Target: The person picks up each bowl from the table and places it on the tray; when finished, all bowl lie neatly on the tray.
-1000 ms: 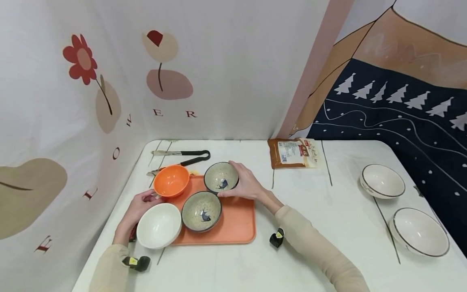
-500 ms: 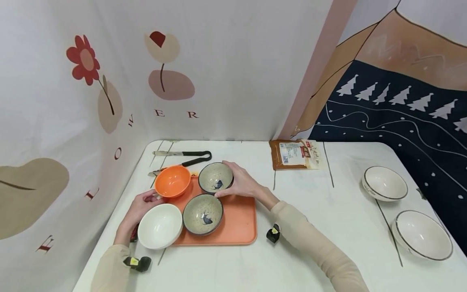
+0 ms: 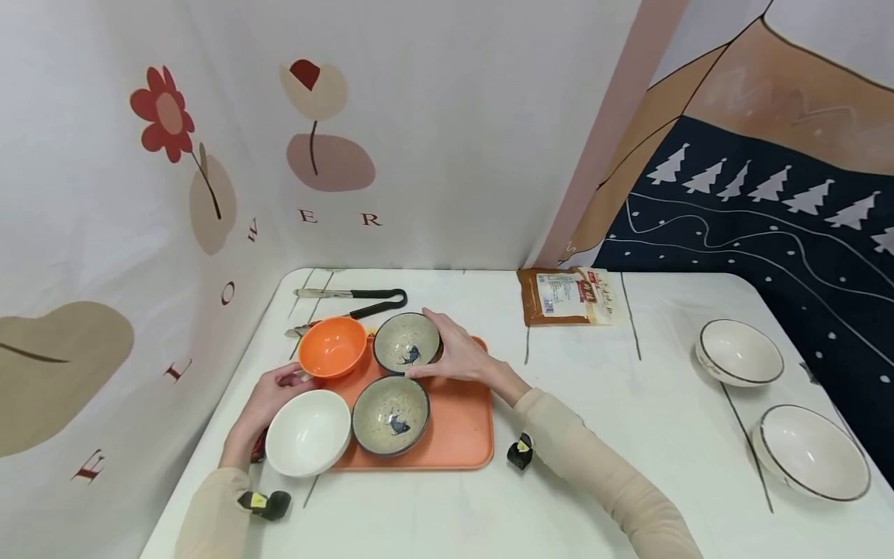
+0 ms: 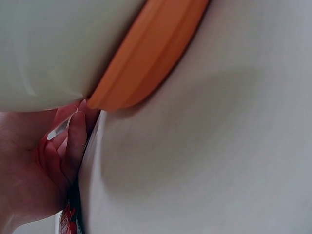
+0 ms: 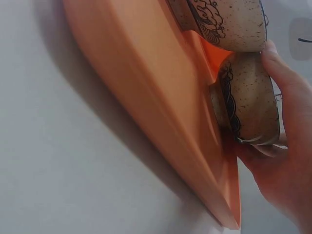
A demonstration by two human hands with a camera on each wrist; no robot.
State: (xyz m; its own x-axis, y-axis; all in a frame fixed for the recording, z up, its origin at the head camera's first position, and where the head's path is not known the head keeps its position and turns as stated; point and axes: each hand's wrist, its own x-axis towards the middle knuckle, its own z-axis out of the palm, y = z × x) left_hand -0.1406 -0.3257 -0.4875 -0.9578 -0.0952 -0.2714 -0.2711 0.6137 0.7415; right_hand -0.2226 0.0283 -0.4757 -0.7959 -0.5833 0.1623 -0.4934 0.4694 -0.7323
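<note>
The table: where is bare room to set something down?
Bare: between packet, right sleeve and cream bowls; also in front of the tray, between the sleeves. Crowded: the tray's left and middle, with four bowls, left hand and right hand.

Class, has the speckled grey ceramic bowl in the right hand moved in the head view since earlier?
Yes: against the orange rectangular tray, the held speckled bowl has moved left, towards the round orange bowl.

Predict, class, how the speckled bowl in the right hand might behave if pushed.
The speckled bowl looks rigid and probably breakable, given its glossy, ceramic-like surface. Its narrow foot and flared wall suggest it could tip if pushed at the rim.
</note>
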